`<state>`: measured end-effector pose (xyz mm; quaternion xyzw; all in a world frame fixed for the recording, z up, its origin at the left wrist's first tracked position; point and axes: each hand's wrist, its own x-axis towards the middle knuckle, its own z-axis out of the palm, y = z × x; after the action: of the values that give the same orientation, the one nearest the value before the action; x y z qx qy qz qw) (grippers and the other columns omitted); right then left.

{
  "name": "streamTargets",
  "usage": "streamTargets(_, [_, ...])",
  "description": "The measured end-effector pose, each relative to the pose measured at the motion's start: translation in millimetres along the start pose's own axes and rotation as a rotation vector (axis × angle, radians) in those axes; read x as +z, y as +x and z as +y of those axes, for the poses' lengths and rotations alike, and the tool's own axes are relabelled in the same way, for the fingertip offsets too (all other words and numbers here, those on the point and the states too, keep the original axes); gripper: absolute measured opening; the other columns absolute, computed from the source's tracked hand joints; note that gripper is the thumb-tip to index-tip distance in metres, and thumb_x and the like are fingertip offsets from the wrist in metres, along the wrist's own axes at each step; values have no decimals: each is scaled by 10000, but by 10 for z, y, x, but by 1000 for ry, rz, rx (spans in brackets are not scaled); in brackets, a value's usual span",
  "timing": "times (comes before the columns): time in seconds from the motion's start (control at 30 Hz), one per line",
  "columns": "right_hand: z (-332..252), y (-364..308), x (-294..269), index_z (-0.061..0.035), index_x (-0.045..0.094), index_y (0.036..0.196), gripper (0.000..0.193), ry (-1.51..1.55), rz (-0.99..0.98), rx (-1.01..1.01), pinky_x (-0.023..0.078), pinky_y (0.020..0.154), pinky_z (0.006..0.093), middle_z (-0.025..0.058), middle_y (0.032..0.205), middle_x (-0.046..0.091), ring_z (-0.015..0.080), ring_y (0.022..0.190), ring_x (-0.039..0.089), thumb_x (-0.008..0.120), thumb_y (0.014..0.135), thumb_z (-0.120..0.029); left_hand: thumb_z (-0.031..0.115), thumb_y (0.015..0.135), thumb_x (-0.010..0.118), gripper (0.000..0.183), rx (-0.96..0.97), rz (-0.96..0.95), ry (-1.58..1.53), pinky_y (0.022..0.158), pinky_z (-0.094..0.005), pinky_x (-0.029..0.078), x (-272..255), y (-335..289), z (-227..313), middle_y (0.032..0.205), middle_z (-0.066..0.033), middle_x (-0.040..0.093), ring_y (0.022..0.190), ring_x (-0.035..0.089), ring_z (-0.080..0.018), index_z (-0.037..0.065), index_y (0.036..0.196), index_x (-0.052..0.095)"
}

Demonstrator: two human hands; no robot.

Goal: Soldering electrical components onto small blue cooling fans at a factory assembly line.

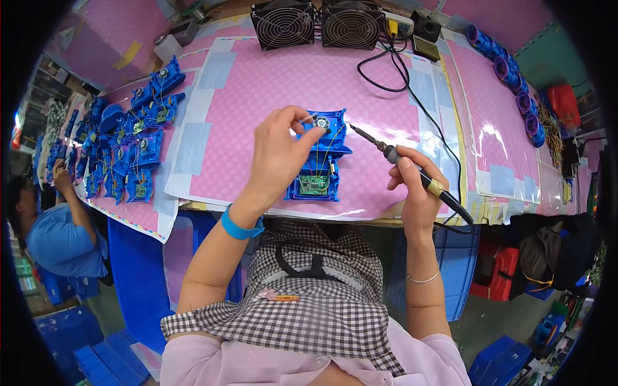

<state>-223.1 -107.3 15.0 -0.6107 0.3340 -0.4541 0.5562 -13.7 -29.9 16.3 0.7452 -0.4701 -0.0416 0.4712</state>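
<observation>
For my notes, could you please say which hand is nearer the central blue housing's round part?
Left: the left hand is close beside the round part, on its left; the right hand is farther off, to its right.

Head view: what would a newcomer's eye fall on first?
Probably first comes a blue plastic casing with a green circuit board, mid-picture on a pink sheet, the left hand at its upper part. To its right, the right hand holds a slim black soldering iron. Two square black fans stand at the sheet's far edge.

Soldering iron (391, 154) in right grip (420, 186)
</observation>
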Motion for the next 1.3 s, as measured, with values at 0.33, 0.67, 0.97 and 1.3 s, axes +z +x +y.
streamTargets(0.33, [-19,-27,142,68,654,1029,201,-13,-124,-31,487,546,231,116,739,657,130,585,610,608,861,-33,86,773,683,140,-70,-79,-28,623,-281,493,-20,-99,-65,766,-103,698,684,651,-147,-3,878,710])
streamTargets(0.67, [135,-3,300,34,685,997,168,-7,-136,-56,426,497,182,42,748,664,46,583,560,646,846,-29,84,775,673,147,-67,-108,-21,630,-296,504,1,-99,-79,798,-127,701,703,660,-188,-13,877,714])
streamTargets(0.97, [110,-2,317,33,682,1012,177,-24,-145,-50,430,502,177,46,771,673,43,591,564,640,851,-26,86,772,670,146,-61,-119,3,603,-299,498,-12,-90,-58,789,-129,698,706,663,-198,-9,873,716])
streamTargets(1.3, [-36,-10,162,67,651,1035,211,-2,-47,-43,483,550,240,123,730,655,143,568,605,614,873,-62,83,760,669,150,-38,-106,-5,626,-313,507,-5,-86,-75,792,-134,702,714,671,-210,-10,868,716])
